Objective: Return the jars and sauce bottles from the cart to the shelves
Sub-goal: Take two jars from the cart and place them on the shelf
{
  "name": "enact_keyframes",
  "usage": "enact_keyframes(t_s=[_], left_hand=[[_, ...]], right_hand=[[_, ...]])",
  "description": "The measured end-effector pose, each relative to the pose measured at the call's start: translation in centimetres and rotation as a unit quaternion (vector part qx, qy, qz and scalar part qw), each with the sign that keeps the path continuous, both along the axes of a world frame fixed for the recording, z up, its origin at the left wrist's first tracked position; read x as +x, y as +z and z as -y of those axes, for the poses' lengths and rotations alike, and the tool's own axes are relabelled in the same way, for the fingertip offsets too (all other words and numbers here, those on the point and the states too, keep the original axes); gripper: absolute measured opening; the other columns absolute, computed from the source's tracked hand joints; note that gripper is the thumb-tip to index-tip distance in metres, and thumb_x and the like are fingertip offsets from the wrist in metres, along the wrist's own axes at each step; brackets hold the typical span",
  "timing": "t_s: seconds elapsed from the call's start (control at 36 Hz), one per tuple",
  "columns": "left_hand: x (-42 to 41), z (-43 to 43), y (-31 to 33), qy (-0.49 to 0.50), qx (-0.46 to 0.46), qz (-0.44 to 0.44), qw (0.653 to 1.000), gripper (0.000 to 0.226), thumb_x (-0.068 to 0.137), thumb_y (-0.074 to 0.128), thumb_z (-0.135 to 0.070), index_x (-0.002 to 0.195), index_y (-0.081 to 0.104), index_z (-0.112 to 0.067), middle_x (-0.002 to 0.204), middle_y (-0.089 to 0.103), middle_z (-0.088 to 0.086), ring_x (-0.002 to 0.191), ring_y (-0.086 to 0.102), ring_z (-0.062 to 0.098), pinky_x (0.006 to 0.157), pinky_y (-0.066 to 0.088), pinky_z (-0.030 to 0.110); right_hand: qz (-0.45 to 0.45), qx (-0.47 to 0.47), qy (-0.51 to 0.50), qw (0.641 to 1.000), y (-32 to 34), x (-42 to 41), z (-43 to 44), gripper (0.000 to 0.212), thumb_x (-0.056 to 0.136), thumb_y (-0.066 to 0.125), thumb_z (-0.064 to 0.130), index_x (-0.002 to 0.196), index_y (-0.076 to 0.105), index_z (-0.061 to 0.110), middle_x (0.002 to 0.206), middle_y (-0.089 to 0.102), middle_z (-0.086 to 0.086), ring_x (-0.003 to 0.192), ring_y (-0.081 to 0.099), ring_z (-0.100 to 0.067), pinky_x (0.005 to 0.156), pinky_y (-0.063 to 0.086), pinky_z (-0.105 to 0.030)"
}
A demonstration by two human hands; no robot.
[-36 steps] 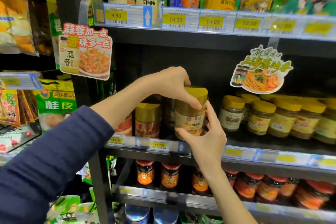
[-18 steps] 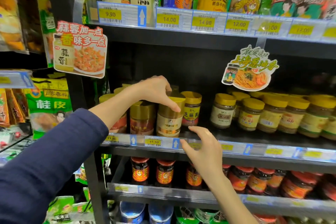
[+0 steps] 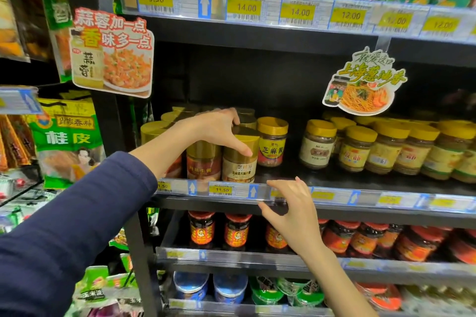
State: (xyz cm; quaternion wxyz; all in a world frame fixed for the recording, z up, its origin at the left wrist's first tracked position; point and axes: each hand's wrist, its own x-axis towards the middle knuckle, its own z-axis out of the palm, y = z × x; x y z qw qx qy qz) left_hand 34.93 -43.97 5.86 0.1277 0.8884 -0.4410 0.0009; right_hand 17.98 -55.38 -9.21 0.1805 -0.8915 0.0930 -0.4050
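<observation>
A gold-lidded sauce jar [image 3: 240, 162] stands at the front of the middle shelf [image 3: 334, 198], beside a similar jar with a red label [image 3: 204, 162]. My left hand [image 3: 219, 131] reaches in from the left and grips the jar's gold lid from above, thumb down its right side. My right hand [image 3: 288, 211] hovers in front of the shelf's price rail, below and right of the jar, fingers loosely spread and holding nothing. The cart is out of view.
More yellow-lidded jars [image 3: 358, 148] fill the middle shelf to the right, with a gap between them and a sesame paste jar [image 3: 271, 141]. Red-lidded chilli jars [image 3: 237, 230] line the shelf below. Bottles stand on the top shelf. Two hanging promo cards [image 3: 360, 85] jut out.
The jar went from held in both hands in front of the shelf to standing on it. My right hand let go and dropped below the shelf edge.
</observation>
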Motion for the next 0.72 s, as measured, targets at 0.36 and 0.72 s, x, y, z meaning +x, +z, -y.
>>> enact_keyframes(t_s=[0.36, 0.72], left_hand=[[-0.2, -0.8, 0.0, -0.025, -0.014, 0.027, 0.999, 0.103, 0.063, 0.068, -0.066, 0.145, 0.023, -0.022, 0.144, 0.042, 0.004, 0.129, 0.044, 0.024, 0.099, 0.041, 0.037], [-7.6, -12.2, -5.0, -0.087, -0.025, 0.134, 0.987, 0.063, 0.089, 0.051, -0.048, 0.144, 0.031, -0.026, 0.151, 0.032, -0.004, 0.139, 0.03, 0.012, 0.113, 0.027, 0.029]], right_hand=[[-0.028, -0.036, 0.021, 0.999, -0.2, -0.4, 0.8, 0.048, 0.072, 0.076, 0.025, 0.116, 0.06, 0.015, 0.106, 0.065, 0.002, 0.103, 0.058, -0.016, 0.113, 0.021, -0.036], [-0.261, -0.082, 0.065, 0.96, 4.2, -4.1, 0.5, 0.073, 0.086, 0.064, 0.029, 0.147, 0.025, 0.025, 0.155, 0.023, 0.001, 0.144, 0.017, -0.015, 0.117, 0.018, -0.033]])
